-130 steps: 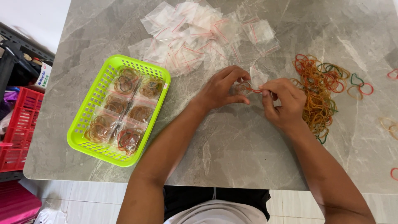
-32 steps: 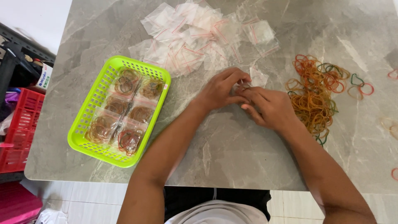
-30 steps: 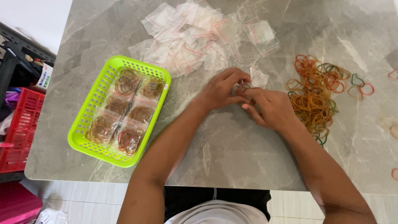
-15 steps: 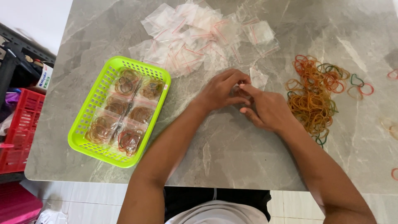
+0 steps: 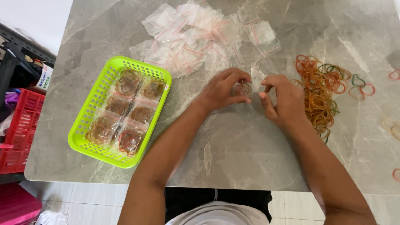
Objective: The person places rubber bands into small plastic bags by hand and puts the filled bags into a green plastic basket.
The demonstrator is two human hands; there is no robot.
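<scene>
Pinching a small clear plastic zip bag with rubber bands inside (image 5: 243,88), the left hand (image 5: 223,88) grips it betw. thumb and curled fingers, just above the grey marble-look tabletop (image 5: 233,150). Right hand (image 5: 282,100) sits just beside it, thumb and forefinger narrowed on the bag's right edge; can't tell how firmly it grips, since the clear plastic barely shows there. Bag is near table centre, betw. both hands.

Right of the right hand, touching its knuckle side: a loose pile of orange, red and green rubber bands (image 5: 321,89), w/ a few strays further right. Behind the hands, a heap of empty clear zip bags with red seal strips (image 5: 196,37) spreads across the far part of the table. Left, well apart from the hands: a lime-green perforated plastic basket (image 5: 89,143) holding 6 filled bags in 2 columns. Off the table's left edge, a red plastic crate (image 5: 18,137).
</scene>
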